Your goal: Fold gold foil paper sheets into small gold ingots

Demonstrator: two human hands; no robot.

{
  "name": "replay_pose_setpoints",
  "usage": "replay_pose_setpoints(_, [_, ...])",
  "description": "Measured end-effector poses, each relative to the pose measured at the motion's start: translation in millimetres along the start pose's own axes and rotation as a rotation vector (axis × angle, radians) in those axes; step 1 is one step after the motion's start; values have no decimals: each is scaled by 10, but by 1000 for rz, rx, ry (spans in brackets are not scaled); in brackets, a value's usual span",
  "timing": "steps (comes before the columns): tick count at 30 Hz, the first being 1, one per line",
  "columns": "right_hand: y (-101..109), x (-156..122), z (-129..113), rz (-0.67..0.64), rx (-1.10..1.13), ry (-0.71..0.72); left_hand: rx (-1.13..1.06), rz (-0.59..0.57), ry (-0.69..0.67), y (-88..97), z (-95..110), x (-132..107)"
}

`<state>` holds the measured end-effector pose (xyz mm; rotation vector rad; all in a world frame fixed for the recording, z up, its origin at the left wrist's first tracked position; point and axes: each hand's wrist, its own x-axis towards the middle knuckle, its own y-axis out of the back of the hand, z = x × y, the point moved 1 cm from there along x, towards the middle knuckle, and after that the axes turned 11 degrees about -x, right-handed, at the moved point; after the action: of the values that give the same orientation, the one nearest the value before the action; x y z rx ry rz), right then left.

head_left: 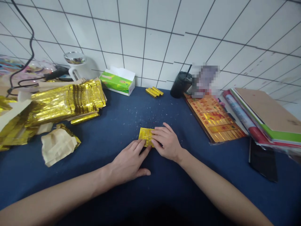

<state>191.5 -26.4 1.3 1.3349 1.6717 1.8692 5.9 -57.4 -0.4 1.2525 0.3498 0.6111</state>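
A small piece of gold foil paper [145, 133] lies on the blue table in front of me, with a crease across it. My left hand [129, 158] rests at its lower left edge, fingers stretched out and fingertips touching it, thumb spread away. At the right edge, my right hand [168, 142] has its bent fingers and thumb on the paper, covering that side. Farther back, against the wall, sit several small folded gold pieces [154, 91]. A big stack of gold foil sheets [61, 100] lies to the left, with a single gold roll [84, 118] beside it.
Crumpled tan paper [58, 146] lies at left. Along the wall stand a white mug [81, 69], a green tissue box [117, 82] and a black cup with a straw [181, 84]. Orange-gold printed packs [215, 117], stacked books [270, 110] and a black phone [263, 160] occupy the right.
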Motion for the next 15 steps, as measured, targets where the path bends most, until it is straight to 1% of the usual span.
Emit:
replay_pose_setpoints(6, [-17, -18, -42, -75, -44, 62, -17, -7, 0, -4, -7, -3])
replay_pose_setpoints(13, [11, 2, -64, -95, -58, 45, -25, -8, -1, -6, -5, 6])
replay_pose_setpoints(15, [24, 17, -91, -144, -63, 85, -39, -2, -4, -1, -4, 12])
